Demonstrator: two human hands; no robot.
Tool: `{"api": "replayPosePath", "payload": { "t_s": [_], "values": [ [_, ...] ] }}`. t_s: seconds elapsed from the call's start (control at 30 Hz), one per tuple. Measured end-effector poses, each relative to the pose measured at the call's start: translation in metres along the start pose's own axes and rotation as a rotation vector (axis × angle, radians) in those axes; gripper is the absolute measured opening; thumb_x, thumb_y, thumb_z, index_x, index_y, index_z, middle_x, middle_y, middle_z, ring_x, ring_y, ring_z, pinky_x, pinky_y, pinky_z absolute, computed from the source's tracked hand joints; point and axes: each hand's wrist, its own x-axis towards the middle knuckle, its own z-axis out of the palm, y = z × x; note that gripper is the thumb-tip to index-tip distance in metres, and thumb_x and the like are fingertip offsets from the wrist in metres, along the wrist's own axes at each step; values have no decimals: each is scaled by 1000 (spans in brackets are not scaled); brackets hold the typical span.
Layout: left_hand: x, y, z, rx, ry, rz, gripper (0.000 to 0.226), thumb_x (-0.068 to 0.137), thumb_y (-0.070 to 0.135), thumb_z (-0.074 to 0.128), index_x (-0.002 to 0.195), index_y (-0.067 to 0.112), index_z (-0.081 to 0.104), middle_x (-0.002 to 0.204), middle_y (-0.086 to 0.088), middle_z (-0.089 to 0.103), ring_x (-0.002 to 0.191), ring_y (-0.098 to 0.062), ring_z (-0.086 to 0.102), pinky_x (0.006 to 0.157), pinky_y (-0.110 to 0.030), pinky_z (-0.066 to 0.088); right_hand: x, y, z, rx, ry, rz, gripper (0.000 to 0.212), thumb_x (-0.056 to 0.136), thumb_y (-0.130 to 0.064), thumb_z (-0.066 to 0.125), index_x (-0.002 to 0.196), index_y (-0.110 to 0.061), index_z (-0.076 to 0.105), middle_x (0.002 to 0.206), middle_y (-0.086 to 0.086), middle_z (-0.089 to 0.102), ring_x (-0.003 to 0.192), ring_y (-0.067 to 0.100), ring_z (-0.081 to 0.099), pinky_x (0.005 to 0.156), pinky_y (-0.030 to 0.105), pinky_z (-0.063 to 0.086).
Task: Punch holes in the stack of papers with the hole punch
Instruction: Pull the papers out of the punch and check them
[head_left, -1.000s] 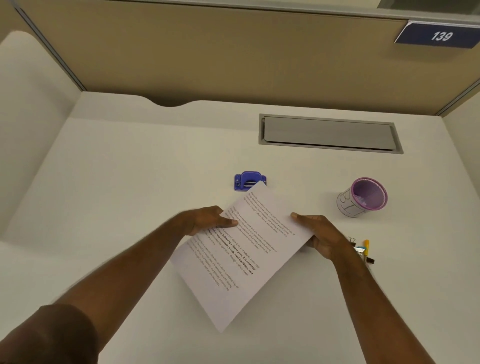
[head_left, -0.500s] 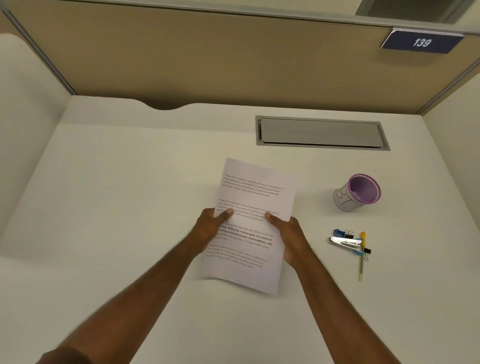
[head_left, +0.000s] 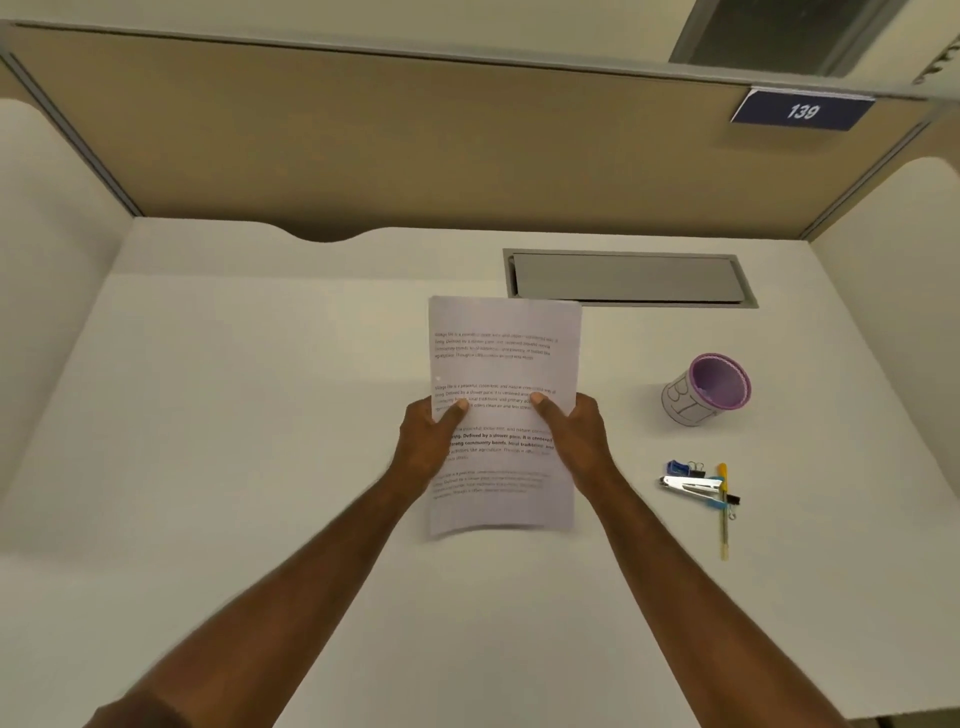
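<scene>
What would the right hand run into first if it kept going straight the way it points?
Probably nothing soon: the right hand, gripping the papers, points toward the grey hatch at the desk's back. Height is unclear.

A single wide-angle camera is riding on the person's head, looking forward and steeply down across the white worktop (head_left: 218, 467). It is sitting close enough that both forearms are entering from the bottom edge and stretching toward mid-frame, where the left hand (head_left: 423, 441) and right hand (head_left: 574, 436) are holding the printed papers (head_left: 506, 358) up to the lens. The far end of the view is taking in the tan partition wall (head_left: 415, 145) and the number plate reading 139 (head_left: 802, 110) at upper right, with straight edges bowing near the borders. No second view is sharing the scene.
</scene>
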Motion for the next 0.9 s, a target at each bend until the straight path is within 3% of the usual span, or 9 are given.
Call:
{"api": "replayPosePath", "payload": {
  "t_s": [0.1,0.2,0.27,0.5,0.63,0.73,0.83,0.9],
  "values": [
    [6,13,4,-16,4,27,6,91,28,69,95,32,71,90,9,78,80,-12,76,61,-20,58,0,-8,-3,13,40,-88,7,93,-34,66,87,-33,69,78,-14,76,71,9,74,56,20,57],
    [6,29,6,-32,-13,138,22,85,33,74,105,26,72,96,6,78,86,-15,76,69,-28,62,-3,-18,-7,92,46,-180,11,91,-33,68,89,-44,72,87,-15,77,79,11,74,62,23,59],
    [2,35,5,-50,-29,199,30,82,33,77,109,24,72,99,7,78,90,-15,75,70,-25,61,-8,-21,-13,146,25,-239,17,86,-34,71,94,-50,71,93,-15,76,84,11,74,64,22,59],
    [-7,18,-7,38,-82,270,30,80,19,82,109,15,74,106,1,77,98,-18,73,84,-29,59,-23,1,-22,187,9,-282,30,77,-31,79,101,-47,71,100,-14,75,94,9,71,77,21,57],
    [-17,21,-5,20,-70,302,21,83,12,79,98,26,75,95,14,78,90,-10,73,76,-17,55,-29,1,-20,183,54,-277,27,79,-22,77,95,-44,74,94,-15,76,88,7,72,72,19,57],
    [-24,30,-2,16,-46,379,19,83,18,79,95,32,76,96,16,77,87,-10,74,74,-18,57,-31,-7,-24,201,102,-321,27,78,-26,79,97,-43,73,94,-14,76,86,8,72,72,20,58],
    [-28,33,-3,5,-57,392,30,80,22,81,92,48,75,94,21,76,87,-5,73,72,-13,54,-33,-7,-30,201,114,-344,30,72,-34,82,99,-45,71,94,-15,75,88,8,71,75,23,58],
    [-27,28,-2,24,-58,348,42,78,18,84,90,56,71,90,26,74,85,1,71,69,-10,52,-34,-1,-27,191,92,-322,38,72,-30,84,100,-49,68,96,-18,73,92,5,69,78,22,57]
  ]
}}
